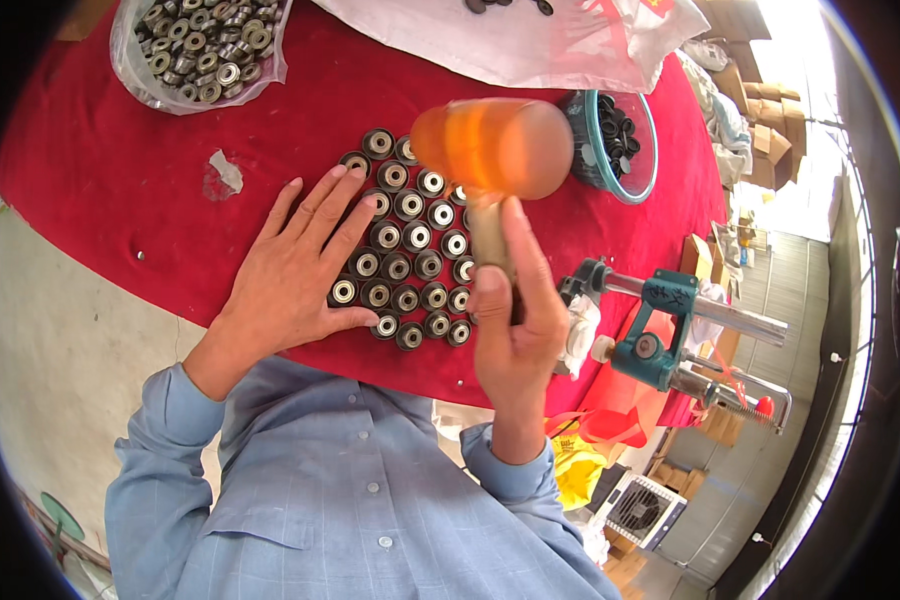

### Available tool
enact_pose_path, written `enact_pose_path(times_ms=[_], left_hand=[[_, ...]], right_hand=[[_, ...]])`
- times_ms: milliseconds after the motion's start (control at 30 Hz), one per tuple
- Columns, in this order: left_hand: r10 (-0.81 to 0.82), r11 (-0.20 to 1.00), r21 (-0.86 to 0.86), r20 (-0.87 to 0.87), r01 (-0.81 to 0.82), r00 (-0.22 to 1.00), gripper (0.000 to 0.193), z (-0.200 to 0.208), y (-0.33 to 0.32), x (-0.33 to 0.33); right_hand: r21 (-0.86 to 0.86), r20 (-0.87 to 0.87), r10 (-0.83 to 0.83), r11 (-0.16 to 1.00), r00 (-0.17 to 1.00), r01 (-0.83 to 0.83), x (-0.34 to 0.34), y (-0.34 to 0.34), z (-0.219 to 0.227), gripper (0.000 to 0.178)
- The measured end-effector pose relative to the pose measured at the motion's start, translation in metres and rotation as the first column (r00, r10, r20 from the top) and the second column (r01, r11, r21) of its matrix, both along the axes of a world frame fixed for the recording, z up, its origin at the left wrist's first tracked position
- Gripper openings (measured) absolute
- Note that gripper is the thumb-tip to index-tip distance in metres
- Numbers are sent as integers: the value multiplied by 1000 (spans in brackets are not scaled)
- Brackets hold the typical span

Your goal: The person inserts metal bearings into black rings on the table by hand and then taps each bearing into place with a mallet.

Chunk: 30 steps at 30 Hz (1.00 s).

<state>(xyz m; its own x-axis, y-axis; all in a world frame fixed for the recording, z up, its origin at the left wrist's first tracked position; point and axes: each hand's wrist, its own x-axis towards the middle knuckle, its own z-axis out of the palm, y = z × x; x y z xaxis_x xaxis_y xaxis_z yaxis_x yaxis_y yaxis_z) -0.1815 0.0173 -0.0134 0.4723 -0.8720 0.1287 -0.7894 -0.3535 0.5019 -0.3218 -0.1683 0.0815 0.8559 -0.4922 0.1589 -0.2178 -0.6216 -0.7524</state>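
Rows of small black rollers with metal bearings (416, 236) in their centres stand close together on the red cloth. My left hand (305, 260) lies flat along the left side of the group, fingers spread, with fingertips and thumb touching the outer pieces. In my right hand (520, 310) is a mallet (495, 147) with an orange head, gripped by its pale handle. The head is raised over the far right part of the group, blurred by motion, and hides some of the pieces there.
A clear plastic bag of loose bearings (205, 50) sits at the far left. A blue-rimmed basket (625, 145) with black parts stands at the right, near a white sack (530, 40). A green metal clamp device (660, 330) is at the right table edge. A paper scrap (227, 171) lies left.
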Motion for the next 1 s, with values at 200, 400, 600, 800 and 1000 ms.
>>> enact_pose_path(times_ms=[200, 400, 600, 800, 1000], left_hand=[[-3, 1000, -22, 2, 3, 1000, 113, 2, -4, 2], [-4, 1000, -7, 3, 4, 1000, 111, 2, -2, -1], [9, 1000, -5, 11, -9, 1000, 111, 5, -3, 0], [-3, 1000, 18, 21, 3, 1000, 117, 1, -2, -1], [4, 1000, -2, 28, -4, 1000, 113, 2, 0, -2]], right_hand=[[10, -111, 10, 1000, 994, -9, 6, -9, -31, 55], [134, 53, -117, 985, 992, 109, -27, -11, 1, 52], [-12, -118, 24, 1000, 993, -26, -28, 0, -31, 51], [32, -126, -22, 999, 992, 26, -46, -10, -27, 51], [36, 19, -80, 996, 997, 79, -83, 9, -3, 48]])
